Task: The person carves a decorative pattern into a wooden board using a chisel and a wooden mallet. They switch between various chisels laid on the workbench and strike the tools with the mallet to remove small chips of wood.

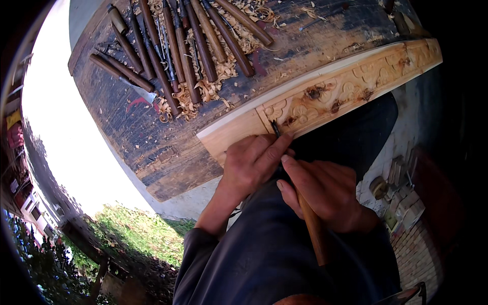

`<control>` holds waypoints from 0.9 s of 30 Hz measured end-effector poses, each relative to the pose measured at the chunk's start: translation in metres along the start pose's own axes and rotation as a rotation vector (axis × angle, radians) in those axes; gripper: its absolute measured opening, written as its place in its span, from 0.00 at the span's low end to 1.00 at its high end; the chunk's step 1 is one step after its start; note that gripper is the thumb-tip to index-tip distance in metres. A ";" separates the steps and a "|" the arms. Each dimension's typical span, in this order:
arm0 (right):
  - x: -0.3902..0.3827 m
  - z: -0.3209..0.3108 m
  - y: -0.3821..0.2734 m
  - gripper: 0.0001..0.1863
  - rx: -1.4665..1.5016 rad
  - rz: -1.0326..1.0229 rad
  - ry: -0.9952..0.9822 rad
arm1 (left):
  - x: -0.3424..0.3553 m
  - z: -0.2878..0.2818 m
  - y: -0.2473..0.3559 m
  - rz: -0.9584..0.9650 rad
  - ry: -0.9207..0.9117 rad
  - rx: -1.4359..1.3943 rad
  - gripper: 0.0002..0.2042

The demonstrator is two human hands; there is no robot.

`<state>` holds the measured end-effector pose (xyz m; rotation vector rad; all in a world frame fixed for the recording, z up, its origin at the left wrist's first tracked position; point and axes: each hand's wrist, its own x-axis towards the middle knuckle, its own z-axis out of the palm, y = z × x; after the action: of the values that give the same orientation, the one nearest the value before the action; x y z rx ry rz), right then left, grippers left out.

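A long pale wooden board (231, 134) lies slantwise along the near edge of the bench, its right part carved with scrolls and flowers and marked by dark knots. My right hand (328, 190) is closed round the brown wooden handle of a carving chisel (312, 229), whose butt points down toward my body. The chisel's dark blade meets the board at the left end of the carving. My left hand (249, 162) lies over the board's near edge, fingers pressed together round the blade shank. Its thumb is mostly hidden.
Several wooden-handled carving tools (175, 56) lie side by side on the worn bench (122, 117), among curled wood shavings (208, 91). Pale blocks (406, 208) sit on the ground at the right. Grass (137, 234) shows at lower left.
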<state>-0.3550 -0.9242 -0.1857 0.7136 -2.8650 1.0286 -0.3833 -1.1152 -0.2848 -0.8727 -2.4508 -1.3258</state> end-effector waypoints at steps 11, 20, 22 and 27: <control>-0.004 0.021 0.007 0.19 -0.065 -0.052 0.082 | -0.003 -0.001 0.001 -0.057 -0.029 -0.016 0.20; -0.021 0.033 0.020 0.19 -0.062 -0.111 0.090 | -0.003 0.002 0.001 -0.049 -0.044 0.032 0.20; -0.023 0.039 0.026 0.18 -0.062 -0.136 0.128 | -0.004 0.000 0.000 -0.048 -0.064 0.029 0.21; -0.035 0.052 0.045 0.17 -0.095 -0.217 0.178 | -0.006 0.000 0.000 -0.019 -0.100 0.051 0.25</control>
<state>-0.3352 -0.9106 -0.2594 0.8558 -2.5967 0.8738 -0.3789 -1.1181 -0.2875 -0.9278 -2.5624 -1.2489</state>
